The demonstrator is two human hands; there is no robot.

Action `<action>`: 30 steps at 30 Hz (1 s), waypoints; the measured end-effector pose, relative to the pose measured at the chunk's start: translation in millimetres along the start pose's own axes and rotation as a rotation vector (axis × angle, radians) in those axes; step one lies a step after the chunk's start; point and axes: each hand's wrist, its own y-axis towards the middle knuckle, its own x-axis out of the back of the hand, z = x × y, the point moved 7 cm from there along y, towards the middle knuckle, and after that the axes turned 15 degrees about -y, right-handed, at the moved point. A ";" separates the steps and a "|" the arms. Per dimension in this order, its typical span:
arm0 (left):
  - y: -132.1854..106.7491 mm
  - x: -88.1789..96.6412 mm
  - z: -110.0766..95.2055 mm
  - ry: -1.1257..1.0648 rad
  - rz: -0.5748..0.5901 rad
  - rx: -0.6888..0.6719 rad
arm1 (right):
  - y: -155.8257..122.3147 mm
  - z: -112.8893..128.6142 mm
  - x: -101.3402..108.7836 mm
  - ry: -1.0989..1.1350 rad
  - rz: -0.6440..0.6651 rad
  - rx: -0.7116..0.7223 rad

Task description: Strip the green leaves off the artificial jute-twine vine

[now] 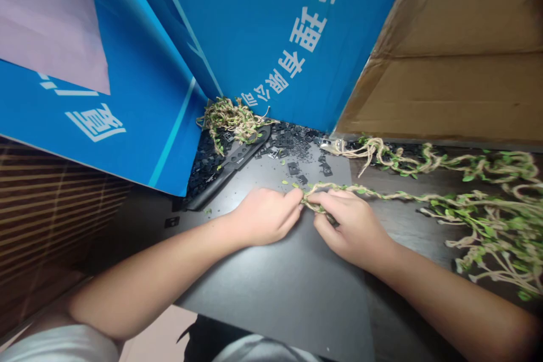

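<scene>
Both my hands meet over the grey board, pinching a leafy twine [375, 191], a tan cord with small green leaves. My left hand [269, 215] is closed, its fingertips on the cord's near end. Just to its right, my right hand [350, 223] grips the same cord between thumb and fingers, with a short loop showing beneath. From there the cord runs right towards a large tangled heap of leafy twine [492, 226]. Exactly how the cord lies between the fingertips is hidden.
A bunch of leafy twine [231, 119] lies in the back corner by a black-handled tool [231, 167] and scattered dark plastic bits [292, 138]. Blue panels [263, 22] and a cardboard sheet [445, 85] wall the back. More twine [407, 164] stretches along the cardboard. The grey board [275, 288] lies below.
</scene>
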 end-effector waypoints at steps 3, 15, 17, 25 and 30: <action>-0.5 0.1 -0.4 -0.004 -0.006 -0.006 | 0.8 0.1 0.0 0.009 -0.007 0.004; 0.4 0.9 0.9 -0.015 -0.003 0.014 | -0.8 -0.7 -0.3 -0.014 -0.013 -0.006; 0.3 1.0 0.9 -0.021 -0.002 0.016 | -0.3 -0.4 0.2 -0.006 -0.010 -0.011; 0.5 1.2 0.1 -0.036 0.003 0.013 | 1.7 -0.9 -1.8 0.025 -0.013 0.038; -0.1 0.8 1.0 -0.025 0.005 0.021 | 2.7 0.3 0.8 0.042 -0.011 0.013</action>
